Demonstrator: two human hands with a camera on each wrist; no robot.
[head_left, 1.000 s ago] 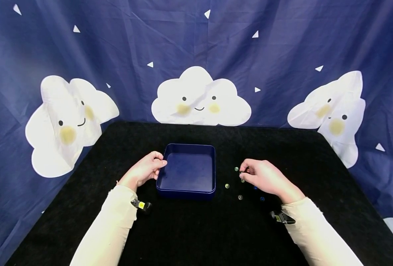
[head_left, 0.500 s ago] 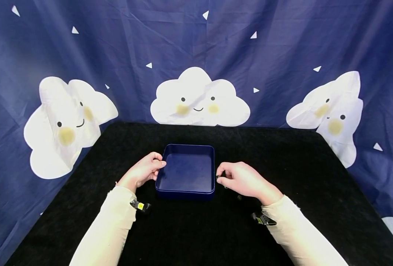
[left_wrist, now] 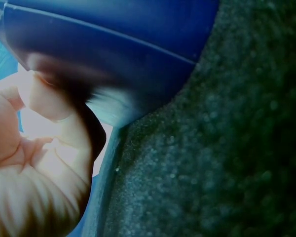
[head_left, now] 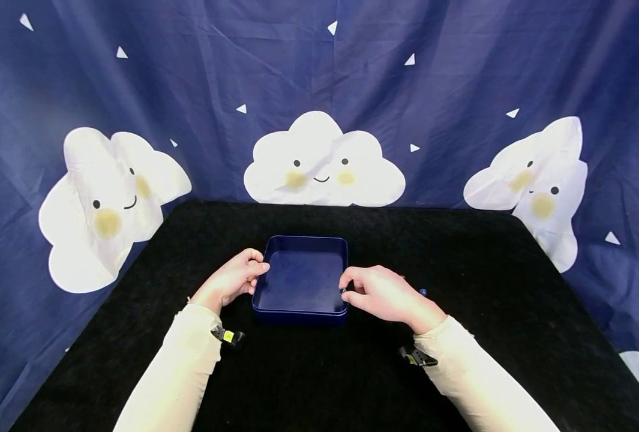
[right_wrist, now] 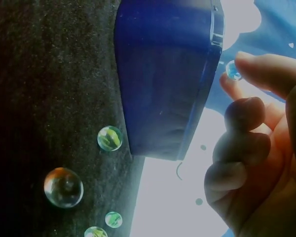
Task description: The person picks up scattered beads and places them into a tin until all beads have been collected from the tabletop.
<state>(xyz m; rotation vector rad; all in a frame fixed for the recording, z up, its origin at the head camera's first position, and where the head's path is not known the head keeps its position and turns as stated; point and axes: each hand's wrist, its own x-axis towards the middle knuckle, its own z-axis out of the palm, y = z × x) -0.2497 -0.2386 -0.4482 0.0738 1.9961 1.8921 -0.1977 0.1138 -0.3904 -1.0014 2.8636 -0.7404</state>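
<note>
A square dark-blue box (head_left: 300, 279) with an open top sits on the black cloth. My left hand (head_left: 235, 279) grips its left wall, thumb at the rim; the left wrist view shows curled fingers (left_wrist: 49, 101) against the box's side (left_wrist: 113, 54). Over the right rim, my right hand (head_left: 381, 294) pinches a small glass marble (head_left: 343, 291) between thumb and forefinger. In the right wrist view that marble (right_wrist: 233, 70) looks clear with blue, held higher than the box rim, while the other fingers curl in. No marble is visible on the box floor.
Loose marbles lie on the cloth right of the box: a yellow-green one (right_wrist: 110, 138), a clear orange-tinged one (right_wrist: 63, 187), a green one (right_wrist: 113, 219) and a blue one (head_left: 423, 292). My right hand hides others in the head view. A cloud-patterned blue curtain (head_left: 319, 60) hangs behind.
My right hand has moved left from among the marbles to the box's right rim, carrying the pinched marble. The left hand keeps its grip on the box, which stays in place.
</note>
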